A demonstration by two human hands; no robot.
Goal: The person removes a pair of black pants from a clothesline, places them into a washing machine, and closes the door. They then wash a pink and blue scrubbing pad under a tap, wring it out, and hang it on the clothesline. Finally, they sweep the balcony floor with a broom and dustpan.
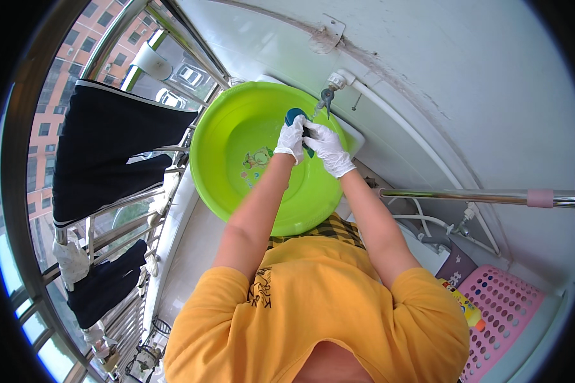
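My left hand point(292, 140) and my right hand point(327, 147), both in thin white gloves, meet over the right half of a large lime-green plastic basin point(211, 177). Between them they hold a dark teal item point(295, 115), perhaps cloth; my fingers hide much of it, and a dark part shows between the hands. A wall tap point(327, 98) with a grey lever is just beyond my right hand, and what looks like water runs from its spout. Cartoon prints point(258, 158) mark the basin's floor.
Dark garments point(120, 139) hang on metal window bars at the left. A metal pole point(460, 195) with pink fittings juts in from the right. At the lower right are a pink perforated plastic basket point(503, 297) and a yellow bottle point(470, 313). White pipes point(402, 122) follow the wall.
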